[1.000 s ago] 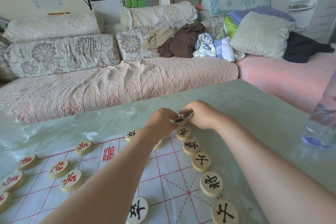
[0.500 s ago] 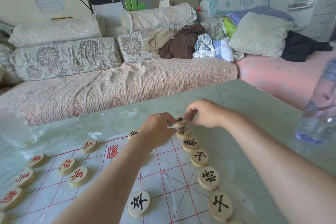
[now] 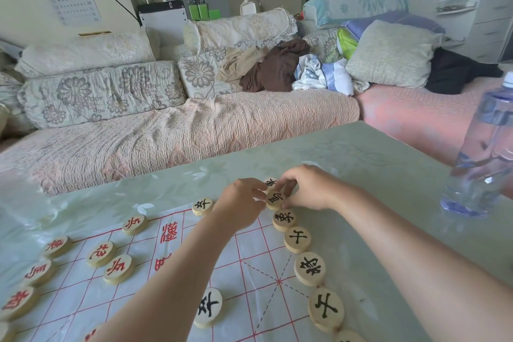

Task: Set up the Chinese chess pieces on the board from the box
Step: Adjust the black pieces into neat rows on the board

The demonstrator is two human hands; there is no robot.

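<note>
Both hands' fingers (image 3: 261, 194) pinch one flat black-lettered piece (image 3: 274, 199) in the board's (image 3: 249, 266) right-edge row.

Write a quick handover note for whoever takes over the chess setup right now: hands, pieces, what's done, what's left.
Left hand and right hand: both pinch the second black piece at the far end of the right edge row.
Black pieces: corner piece beyond it, four more nearer along that edge, two black pawns on the board.
Red pieces: several along the left side.
Left: remaining pieces. The box is out of view.
</note>
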